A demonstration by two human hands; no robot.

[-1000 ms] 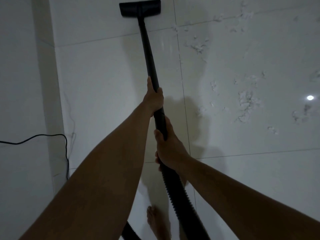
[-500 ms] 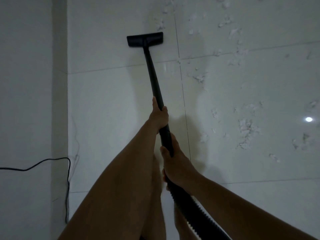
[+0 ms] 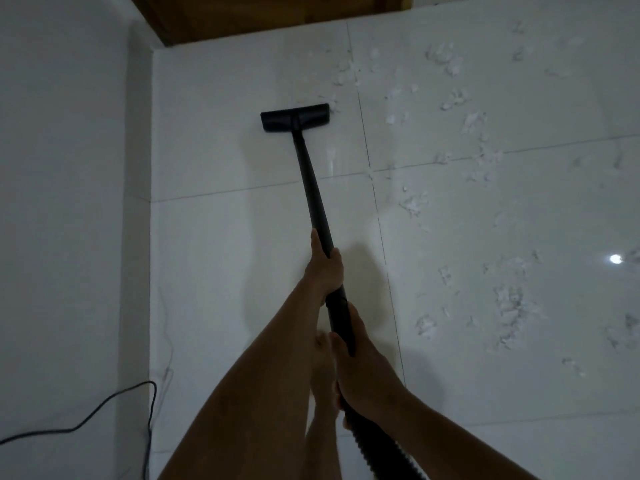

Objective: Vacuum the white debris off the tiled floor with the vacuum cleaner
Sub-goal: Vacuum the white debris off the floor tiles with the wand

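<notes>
I hold a black vacuum wand [image 3: 311, 188] with both hands. My left hand [image 3: 323, 268] grips the tube higher up. My right hand [image 3: 360, 372] grips it lower down, where the ribbed hose [image 3: 377, 452] begins. The flat black floor head [image 3: 295, 117] lies on the white tiled floor [image 3: 221, 265], its right end touching a few white scraps. White debris [image 3: 509, 306] is scattered over the tiles to the right of the wand, with more debris [image 3: 446, 64] beyond the head.
A white wall [image 3: 65, 202] runs along the left side. A black power cord [image 3: 114, 403] trails along its base at lower left. A brown wooden door or threshold [image 3: 263, 15] stands at the top. My bare foot [image 3: 322, 386] is under my arms.
The view has tilted so the floor head appears lower in frame, and the wooden edge at the top has come into sight. Both hands keep the same grip on the wand.
</notes>
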